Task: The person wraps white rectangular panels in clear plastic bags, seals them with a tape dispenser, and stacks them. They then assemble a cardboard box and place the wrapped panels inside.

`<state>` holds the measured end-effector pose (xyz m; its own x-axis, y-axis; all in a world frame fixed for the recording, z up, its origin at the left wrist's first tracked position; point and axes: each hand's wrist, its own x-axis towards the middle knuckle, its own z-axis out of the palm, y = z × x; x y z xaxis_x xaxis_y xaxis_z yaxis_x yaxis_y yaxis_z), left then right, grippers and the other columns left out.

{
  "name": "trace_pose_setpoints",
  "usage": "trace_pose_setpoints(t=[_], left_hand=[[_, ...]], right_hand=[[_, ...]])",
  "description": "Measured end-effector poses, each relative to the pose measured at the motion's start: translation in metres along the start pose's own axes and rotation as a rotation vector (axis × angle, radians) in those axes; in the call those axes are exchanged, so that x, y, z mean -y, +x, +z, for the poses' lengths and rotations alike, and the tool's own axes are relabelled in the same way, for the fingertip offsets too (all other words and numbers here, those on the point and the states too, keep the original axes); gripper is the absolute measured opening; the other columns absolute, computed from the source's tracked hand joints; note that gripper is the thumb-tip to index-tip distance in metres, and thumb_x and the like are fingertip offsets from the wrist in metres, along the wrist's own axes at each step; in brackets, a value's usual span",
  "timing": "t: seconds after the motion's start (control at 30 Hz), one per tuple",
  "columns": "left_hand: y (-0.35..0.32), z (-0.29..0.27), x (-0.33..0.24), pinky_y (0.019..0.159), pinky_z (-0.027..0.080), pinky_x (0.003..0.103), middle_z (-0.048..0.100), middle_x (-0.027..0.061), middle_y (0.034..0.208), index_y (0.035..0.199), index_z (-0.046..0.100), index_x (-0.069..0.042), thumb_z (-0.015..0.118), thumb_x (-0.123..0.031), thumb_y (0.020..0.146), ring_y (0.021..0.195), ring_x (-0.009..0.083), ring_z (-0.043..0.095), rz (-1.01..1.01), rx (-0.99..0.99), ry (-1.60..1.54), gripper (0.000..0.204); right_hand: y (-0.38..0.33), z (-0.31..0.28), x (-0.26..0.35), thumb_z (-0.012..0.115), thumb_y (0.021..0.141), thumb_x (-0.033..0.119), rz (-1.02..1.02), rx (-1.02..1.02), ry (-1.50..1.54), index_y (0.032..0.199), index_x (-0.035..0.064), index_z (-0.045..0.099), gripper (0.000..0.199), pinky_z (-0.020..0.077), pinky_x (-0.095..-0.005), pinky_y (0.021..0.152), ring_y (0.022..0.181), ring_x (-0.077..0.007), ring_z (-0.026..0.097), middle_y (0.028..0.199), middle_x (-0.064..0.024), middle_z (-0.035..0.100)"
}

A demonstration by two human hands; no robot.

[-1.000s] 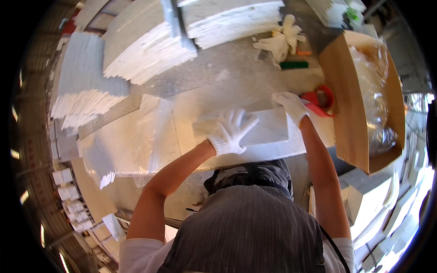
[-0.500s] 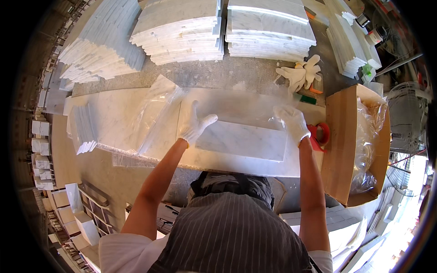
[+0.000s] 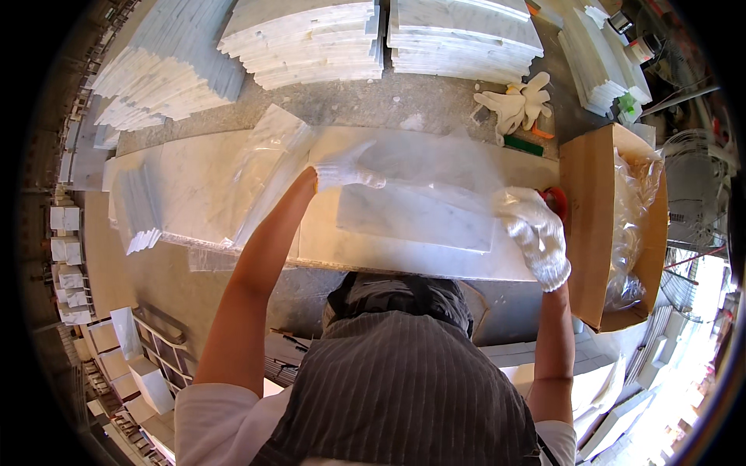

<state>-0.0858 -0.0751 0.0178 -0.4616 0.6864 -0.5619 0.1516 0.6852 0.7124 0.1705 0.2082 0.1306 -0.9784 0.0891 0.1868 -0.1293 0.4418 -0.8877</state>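
A pale grey-veined marble tile lies flat on the larger white slabs in front of me. Clear plastic film, blurred in places, spreads across the tile's far part. My right hand, in a white knitted glove, is closed on the film's right end beside the tile. Over the film's left part, by the tile's far left corner, my left hand lies with gloved fingers stretched out to the right. Left of that hand rests another marble strip, loosely covered with clear film.
Tall stacks of marble tiles line the far side. Spare white gloves lie near a green block. A red tape roll sits by an open cardboard box holding clear film. Thin tiles stand at left.
My right hand has moved right and toward me, drawing the film across the tile. My left hand has swung its fingers from pointing away to pointing right. The view has shifted slightly.
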Motion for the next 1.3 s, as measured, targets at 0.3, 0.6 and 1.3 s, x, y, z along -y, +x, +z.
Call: trace_pose_setpoints(t=[0.3, 0.6, 1.3], left_hand=[[-0.037, -0.013, -0.038, 0.104, 0.045, 0.035, 0.06, 0.0116, 0.134, 0.143, 0.054, -0.016, 0.073, -0.01, 0.082, 0.126, 0.0211, 0.053, 0.047, 0.13, -0.355, 0.064], [-0.11, 0.041, 0.024, 0.077, 0.048, 0.036, 0.062, 0.0005, 0.079, 0.091, 0.072, -0.017, 0.067, -0.005, 0.076, 0.081, 0.0192, 0.057, 0.747, -0.348, 0.741, 0.02], [-0.066, 0.053, 0.011, 0.109, 0.037, 0.051, 0.055, 0.0181, 0.136, 0.132, 0.056, -0.007, 0.065, -0.037, 0.09, 0.127, 0.0395, 0.049, 0.097, -0.858, 0.682, 0.052]], right_hand=[[-0.067, 0.018, 0.019, 0.079, 0.077, 0.011, -0.087, 0.034, -0.166, 0.1, 0.0084, 0.075, 0.023, 0.0489, -0.0413, 0.092, 0.105, -0.0315, 0.062, 0.108, -0.0113, 0.067], [-0.139, 0.104, -0.054, 0.083, 0.069, 0.021, 0.031, -0.023, -0.376, 0.089, 0.0163, 0.077, 0.021, 0.0522, -0.0411, 0.079, 0.091, -0.0287, 0.065, 0.097, -0.0063, 0.068], [-0.141, 0.113, -0.121, 0.068, 0.085, 0.034, 0.129, 0.253, -0.437, 0.095, 0.0283, 0.077, 0.014, 0.0465, -0.0388, 0.091, 0.101, -0.0215, 0.063, 0.101, 0.0027, 0.069]])
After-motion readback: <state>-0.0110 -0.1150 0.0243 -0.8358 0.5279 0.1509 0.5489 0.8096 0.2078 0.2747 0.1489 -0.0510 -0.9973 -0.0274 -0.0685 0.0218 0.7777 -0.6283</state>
